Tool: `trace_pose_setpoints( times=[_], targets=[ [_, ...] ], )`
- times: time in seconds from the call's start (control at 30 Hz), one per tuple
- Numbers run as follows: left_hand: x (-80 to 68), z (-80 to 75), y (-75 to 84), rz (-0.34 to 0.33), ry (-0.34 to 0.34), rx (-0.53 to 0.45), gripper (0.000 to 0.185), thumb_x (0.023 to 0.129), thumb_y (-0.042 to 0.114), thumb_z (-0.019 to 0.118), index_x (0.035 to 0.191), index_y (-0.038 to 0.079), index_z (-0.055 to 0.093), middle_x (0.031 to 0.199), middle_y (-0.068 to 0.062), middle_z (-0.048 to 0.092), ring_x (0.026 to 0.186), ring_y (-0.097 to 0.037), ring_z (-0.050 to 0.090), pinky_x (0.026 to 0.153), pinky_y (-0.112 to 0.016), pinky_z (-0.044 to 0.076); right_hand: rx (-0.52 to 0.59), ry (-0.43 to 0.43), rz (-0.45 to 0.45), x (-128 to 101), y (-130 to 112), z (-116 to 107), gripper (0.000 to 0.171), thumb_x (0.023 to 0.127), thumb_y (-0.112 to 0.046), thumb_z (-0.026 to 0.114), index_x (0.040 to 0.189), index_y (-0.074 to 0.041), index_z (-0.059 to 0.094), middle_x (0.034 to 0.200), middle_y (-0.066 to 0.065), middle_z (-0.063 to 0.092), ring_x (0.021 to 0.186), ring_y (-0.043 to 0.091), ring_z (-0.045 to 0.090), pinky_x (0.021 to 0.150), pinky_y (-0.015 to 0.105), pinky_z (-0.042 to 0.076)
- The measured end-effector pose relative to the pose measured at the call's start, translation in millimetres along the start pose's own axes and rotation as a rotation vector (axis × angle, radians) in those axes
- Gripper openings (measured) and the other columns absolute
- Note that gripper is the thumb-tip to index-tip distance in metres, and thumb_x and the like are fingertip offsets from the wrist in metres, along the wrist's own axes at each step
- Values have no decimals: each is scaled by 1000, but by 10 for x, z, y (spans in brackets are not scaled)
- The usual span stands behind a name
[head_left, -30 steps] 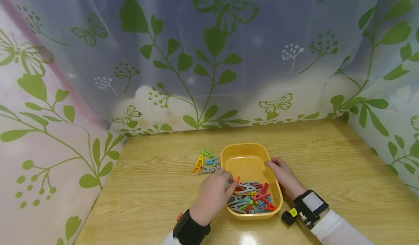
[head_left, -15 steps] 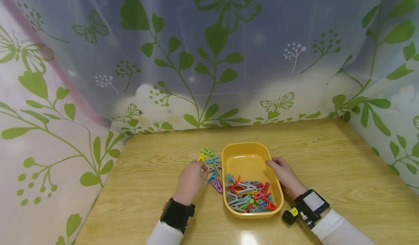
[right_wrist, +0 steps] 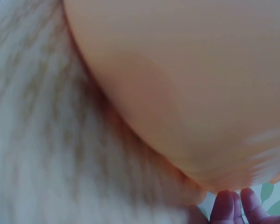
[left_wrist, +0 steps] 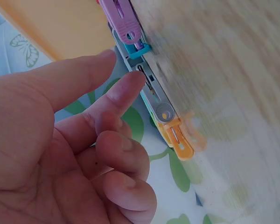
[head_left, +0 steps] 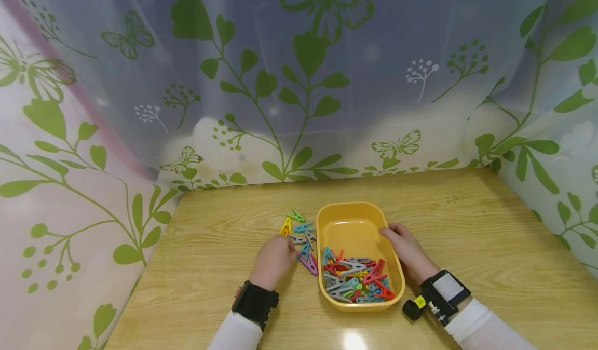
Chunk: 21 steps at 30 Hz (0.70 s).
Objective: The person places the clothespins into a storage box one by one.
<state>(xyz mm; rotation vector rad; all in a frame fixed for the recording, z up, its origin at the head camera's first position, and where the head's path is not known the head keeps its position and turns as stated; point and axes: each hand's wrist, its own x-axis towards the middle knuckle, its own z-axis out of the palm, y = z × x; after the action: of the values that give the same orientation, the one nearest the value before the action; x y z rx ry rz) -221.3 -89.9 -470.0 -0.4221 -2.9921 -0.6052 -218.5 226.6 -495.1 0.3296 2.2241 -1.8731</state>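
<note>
My left hand is at the small group of clothespins left of the yellow plastic tray. In the left wrist view, its thumb and index finger are parted, the index fingertip right at a grey clothespin. The other fingers curl loosely. Around that hand lie a purple clothespin, a yellow one, a green clothespin and several blue and grey ones. An orange clothespin is beyond the grey one. My right hand grips the tray's right side, thumb over the rim, fingers outside.
A heap of mixed clothespins fills the near half of the tray. Everything stands on a wooden table. A leaf-patterned curtain rises behind it and along both sides. Each wrist wears a black strap.
My left hand has moved from inside the tray leftward to the clothespins on the table. A blue clothespin it covered now shows atop the heap. The right hand keeps its grip.
</note>
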Motion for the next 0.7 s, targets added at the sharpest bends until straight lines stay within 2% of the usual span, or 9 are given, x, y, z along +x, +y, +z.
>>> trace_pose_setpoints(
  times=[0.1, 0.3, 0.7],
  targets=[
    [13, 30, -9, 2, -16, 2, 21, 89, 16, 79, 73, 13, 66, 71, 1, 63, 63, -14, 56, 58, -30, 46, -1, 0, -1, -1, -3, 1, 61, 107, -41, 49, 146, 4, 35, 134, 23, 52, 108, 22, 59, 84, 25, 54],
    [16, 88, -11, 21, -1, 31, 20, 85, 12, 79, 72, 13, 65, 71, 1, 63, 65, -16, 60, 58, -31, 46, -7, -1, 1, -12, -7, 3, 62, 107, -41, 49, 147, 4, 34, 135, 23, 51, 108, 23, 59, 85, 26, 54],
    [0, 120, 6, -24, 28, 46, 28, 86, 13, 78, 64, 15, 61, 64, 2, 59, 59, -14, 54, 53, -31, 42, -7, -2, 5, -10, -1, 2, 63, 107, -42, 49, 148, 3, 33, 138, 24, 50, 111, 24, 59, 86, 27, 54]
  ],
)
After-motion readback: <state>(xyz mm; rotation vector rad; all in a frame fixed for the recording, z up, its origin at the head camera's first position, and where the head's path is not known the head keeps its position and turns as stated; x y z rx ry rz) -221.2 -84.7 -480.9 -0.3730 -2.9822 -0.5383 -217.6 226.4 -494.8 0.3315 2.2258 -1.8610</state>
